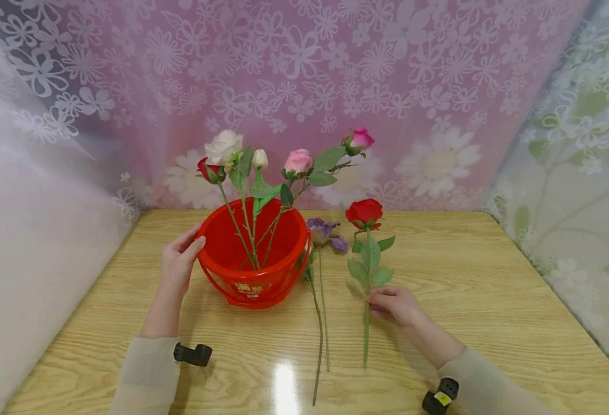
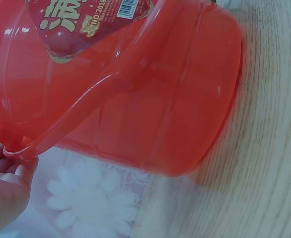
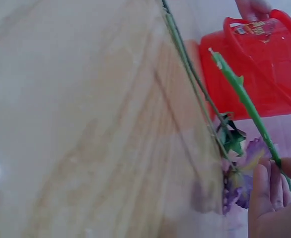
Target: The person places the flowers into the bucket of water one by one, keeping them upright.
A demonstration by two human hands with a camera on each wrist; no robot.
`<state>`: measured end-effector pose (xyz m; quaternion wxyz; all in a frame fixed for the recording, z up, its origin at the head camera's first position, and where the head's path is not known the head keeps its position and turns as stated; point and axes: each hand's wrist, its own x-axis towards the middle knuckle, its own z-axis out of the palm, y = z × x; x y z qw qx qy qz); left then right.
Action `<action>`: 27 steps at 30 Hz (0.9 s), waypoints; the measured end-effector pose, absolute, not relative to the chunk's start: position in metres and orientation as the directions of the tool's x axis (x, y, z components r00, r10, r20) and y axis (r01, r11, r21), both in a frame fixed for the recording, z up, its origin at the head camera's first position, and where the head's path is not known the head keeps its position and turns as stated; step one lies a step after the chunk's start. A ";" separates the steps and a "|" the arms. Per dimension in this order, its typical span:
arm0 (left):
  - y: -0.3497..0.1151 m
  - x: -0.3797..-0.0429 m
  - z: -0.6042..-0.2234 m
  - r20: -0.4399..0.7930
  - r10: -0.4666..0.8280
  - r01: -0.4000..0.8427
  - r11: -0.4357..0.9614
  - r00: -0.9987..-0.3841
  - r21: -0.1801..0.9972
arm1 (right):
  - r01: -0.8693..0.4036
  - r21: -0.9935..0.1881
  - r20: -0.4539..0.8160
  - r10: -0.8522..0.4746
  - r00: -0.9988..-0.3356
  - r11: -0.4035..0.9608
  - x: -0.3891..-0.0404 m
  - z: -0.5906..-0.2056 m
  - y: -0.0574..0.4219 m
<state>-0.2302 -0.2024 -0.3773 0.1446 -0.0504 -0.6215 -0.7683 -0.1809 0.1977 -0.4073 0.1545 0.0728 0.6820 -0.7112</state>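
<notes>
A red plastic bucket (image 1: 255, 288) stands on the table, its handle hanging down at the front. Several artificial flowers lean in it, among them a white rose (image 1: 224, 147), a pink rose (image 1: 299, 162) and a magenta rosebud (image 1: 359, 140). My left hand (image 1: 181, 259) grips the bucket's left rim, where the handle joins, as the left wrist view also shows. Between thumb and fingers, my right hand (image 1: 395, 305) pinches the green stem of a red rose (image 1: 364, 214). That stem (image 3: 245, 99) is raised off the tabletop in the right wrist view.
Right of the bucket, a purple iris-like flower (image 1: 323, 230) lies on the wooden table (image 1: 439, 259) beside another long stem (image 1: 319, 340), whose bloom is mostly hidden by the bucket. Floral curtains (image 1: 294, 69) border the table at the back and sides.
</notes>
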 end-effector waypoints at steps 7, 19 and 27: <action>-0.202 -0.231 -0.377 0.242 -0.168 0.272 -0.182 -0.956 0.945 | 0.225 -0.973 -0.215 -0.153 -0.965 -0.053 -0.183 -0.387 0.202; -0.202 -0.231 -0.376 0.236 -0.172 0.264 -0.170 -0.956 0.949 | 0.099 -0.995 -0.095 -0.109 -0.989 -0.029 -0.187 -0.350 0.192; -0.203 -0.231 -0.377 0.243 -0.176 0.273 -0.170 -0.954 0.947 | 0.050 -0.994 -0.040 -0.110 -0.993 -0.093 -0.192 -0.327 0.179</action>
